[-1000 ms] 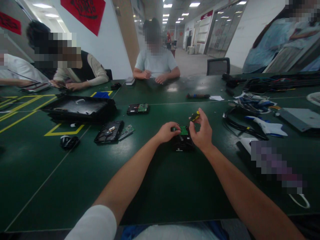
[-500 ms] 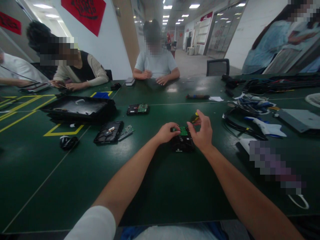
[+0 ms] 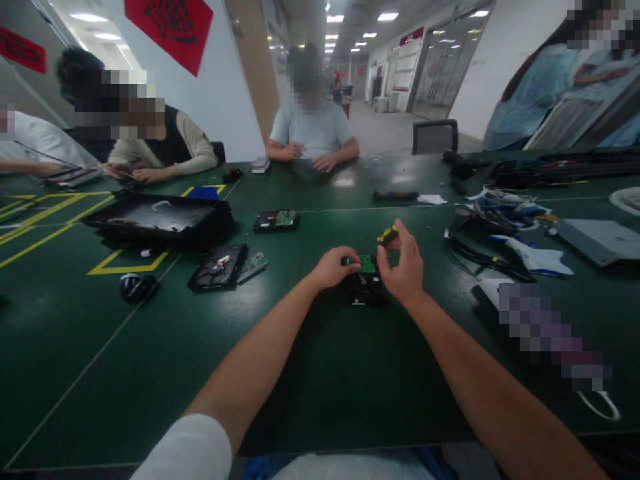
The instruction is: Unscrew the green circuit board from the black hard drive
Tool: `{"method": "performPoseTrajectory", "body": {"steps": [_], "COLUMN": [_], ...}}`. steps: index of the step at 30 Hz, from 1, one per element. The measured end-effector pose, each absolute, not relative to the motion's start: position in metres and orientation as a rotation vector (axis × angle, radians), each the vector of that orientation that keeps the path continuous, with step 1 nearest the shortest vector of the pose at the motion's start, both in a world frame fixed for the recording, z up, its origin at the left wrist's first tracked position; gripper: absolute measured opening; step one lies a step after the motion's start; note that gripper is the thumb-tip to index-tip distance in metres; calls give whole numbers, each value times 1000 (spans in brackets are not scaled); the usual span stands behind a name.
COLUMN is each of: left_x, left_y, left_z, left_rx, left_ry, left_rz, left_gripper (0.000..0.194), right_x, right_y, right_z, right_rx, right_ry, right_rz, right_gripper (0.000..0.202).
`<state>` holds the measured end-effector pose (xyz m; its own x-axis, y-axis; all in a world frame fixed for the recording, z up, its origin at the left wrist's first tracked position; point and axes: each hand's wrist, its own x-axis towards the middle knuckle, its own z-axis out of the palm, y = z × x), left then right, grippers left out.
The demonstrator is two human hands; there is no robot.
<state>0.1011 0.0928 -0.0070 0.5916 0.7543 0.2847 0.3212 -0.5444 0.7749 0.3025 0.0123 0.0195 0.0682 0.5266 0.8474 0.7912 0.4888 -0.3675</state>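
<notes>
A black hard drive (image 3: 364,291) with a green circuit board (image 3: 369,263) showing lies on the table in front of me. My left hand (image 3: 336,268) grips its left edge, thumb and fingers closed at the board's side. In my right hand (image 3: 404,265) is a small screwdriver (image 3: 388,235) with a yellow and black handle, pinched between the fingers just above the drive's right side. The screwdriver's tip is hidden or too small to make out. To the left, an opened black drive casing (image 3: 218,267) rests beside a loose circuit board (image 3: 253,267).
Another hard drive (image 3: 275,220) sits farther back, near a stack of black trays (image 3: 159,217). A mouse-like black object (image 3: 135,287) is at left. On the right are cables (image 3: 485,250), gloves (image 3: 535,253), a grey metal box (image 3: 603,241) and a blurred pouch. Several people sit or stand around.
The screwdriver's handle has tilted up in my right hand and shows more clearly. My left hand and the hard drive stay in place.
</notes>
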Motion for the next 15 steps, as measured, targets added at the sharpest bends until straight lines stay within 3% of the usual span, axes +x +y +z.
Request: {"method": "performPoseTrajectory", "body": {"steps": [15], "left_x": [101], "left_y": [91], "left_z": [-4], "left_rx": [2111], "left_ry": [867], "left_rz": [791], "left_gripper": [11], "right_x": [302], "right_y": [13], "right_z": [18], "right_rx": [-1196], "right_ry": [-1590], "right_rz": [-288], "right_gripper": [72]}}
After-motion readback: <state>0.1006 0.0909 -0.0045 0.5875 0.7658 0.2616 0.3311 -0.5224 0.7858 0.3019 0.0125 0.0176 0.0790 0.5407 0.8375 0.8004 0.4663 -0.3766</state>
